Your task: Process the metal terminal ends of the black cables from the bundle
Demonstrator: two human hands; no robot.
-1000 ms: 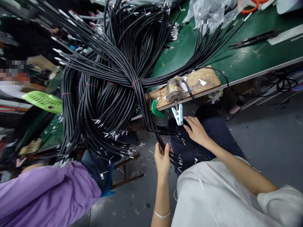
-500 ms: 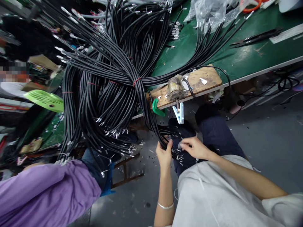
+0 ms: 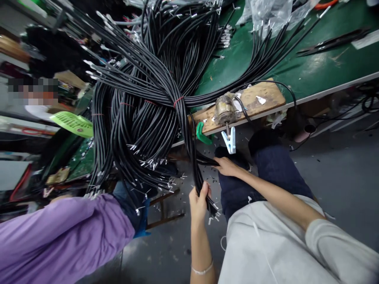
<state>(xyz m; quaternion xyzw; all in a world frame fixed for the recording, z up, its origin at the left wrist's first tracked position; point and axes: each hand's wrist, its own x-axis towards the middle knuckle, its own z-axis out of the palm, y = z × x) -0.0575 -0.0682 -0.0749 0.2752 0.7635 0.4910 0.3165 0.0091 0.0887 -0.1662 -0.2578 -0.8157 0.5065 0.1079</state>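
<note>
My left hand (image 3: 199,197) is wrapped round a bunch of black cables (image 3: 194,165) hanging over the table edge. Their stripped, pale wire ends stick out below the fist. To the right, my right hand (image 3: 226,165) is closed round another part of the black cables, above my lap; its fingertips are partly hidden. A red tie (image 3: 178,101) binds the bundle on the table. Just above my right hand, a light blue clothes peg (image 3: 229,141) hangs on the shaft of a small motor (image 3: 225,109), which is fixed on a wooden board (image 3: 263,96).
Large heaps of black cables (image 3: 166,59) cover the left of the green table (image 3: 328,67). A green clamp (image 3: 203,134) grips the board's left end. Pliers (image 3: 334,41) and plastic bags (image 3: 269,15) lie farther back. A person in a purple top (image 3: 74,240) sits close at left.
My left hand has moved down and slightly left with its cable bunch. My right hand has moved up and left, closing on cables. The view has shifted slightly.
</note>
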